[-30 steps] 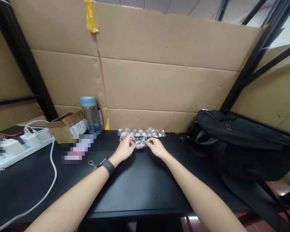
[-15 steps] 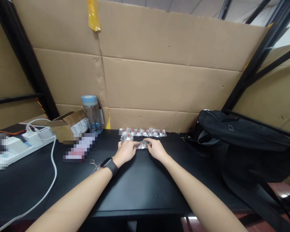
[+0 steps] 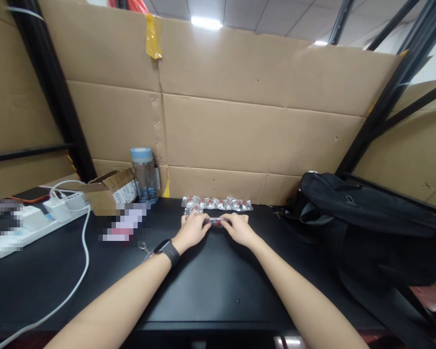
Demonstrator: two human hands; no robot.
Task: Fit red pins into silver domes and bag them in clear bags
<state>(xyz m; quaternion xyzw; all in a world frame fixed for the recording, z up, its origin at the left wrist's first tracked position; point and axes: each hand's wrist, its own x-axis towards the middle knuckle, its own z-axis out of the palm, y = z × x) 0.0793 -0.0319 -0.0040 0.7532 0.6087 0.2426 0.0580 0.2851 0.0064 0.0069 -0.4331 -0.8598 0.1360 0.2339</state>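
Between my two hands is a small clear plastic packet [image 3: 215,222] with silver and red in it; what it contains is too small to make out. My left hand [image 3: 193,230], with a dark watch on its wrist, pinches the packet's left end. The right end is pinched by my right hand [image 3: 240,229]. Just beyond them, a row of several similar shiny packets [image 3: 218,203] lies along the cardboard wall. Another such packet [image 3: 194,210] sits in front of the row's left end, partly hidden by my left hand.
On the left are a bottle with a blue lid [image 3: 144,175], an opened cardboard box [image 3: 111,191], a white power strip [image 3: 54,218] with a cable and a blurred flat item [image 3: 125,223]. A black backpack [image 3: 370,218] fills the right side of the black table [image 3: 210,286].
The packet in my hands has tilted, showing less of its face. My fingers have shifted on its ends. The whole view has moved slightly.
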